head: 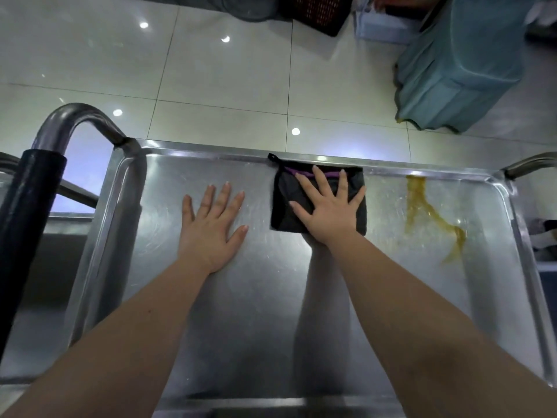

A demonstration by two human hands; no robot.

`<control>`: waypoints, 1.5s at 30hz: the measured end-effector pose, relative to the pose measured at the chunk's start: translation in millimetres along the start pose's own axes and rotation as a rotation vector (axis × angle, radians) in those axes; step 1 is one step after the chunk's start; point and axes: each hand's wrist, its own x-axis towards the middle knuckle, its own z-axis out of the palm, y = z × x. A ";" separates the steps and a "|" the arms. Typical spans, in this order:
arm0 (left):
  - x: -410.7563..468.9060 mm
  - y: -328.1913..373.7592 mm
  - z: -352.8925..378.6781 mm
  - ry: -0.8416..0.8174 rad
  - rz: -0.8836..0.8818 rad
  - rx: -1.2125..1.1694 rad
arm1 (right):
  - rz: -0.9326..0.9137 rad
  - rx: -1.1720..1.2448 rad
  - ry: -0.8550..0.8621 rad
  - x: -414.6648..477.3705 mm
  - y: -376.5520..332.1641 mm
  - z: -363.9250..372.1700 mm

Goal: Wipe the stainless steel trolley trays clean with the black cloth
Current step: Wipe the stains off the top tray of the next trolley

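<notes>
Steel tray [256,312] of the trolley carries both hands: left hand [211,227] lies flat on bare metal, fingers straight and apart; right hand [328,212], fingers splayed, presses the one black cloth [283,212] by the far rim. One amber smear [422,203] streaks the right part. Beyond lie the glossy tiled floor [211,79], one teal bin [458,70] and one dark basket [316,10].

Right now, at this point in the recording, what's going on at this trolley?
A person is wiping a trolley's stainless steel tray. The right hand presses flat, fingers spread, on the black cloth, which lies against the tray's far rim. The left hand rests flat on the bare metal beside it, apart from the cloth. To the right of the cloth, a yellow-brown smear runs across the tray, not yet wiped.
</notes>
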 end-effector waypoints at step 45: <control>75.9 161.7 7.8 0.010 0.007 -0.011 | -0.015 -0.025 -0.004 -3.2 118.3 -2.9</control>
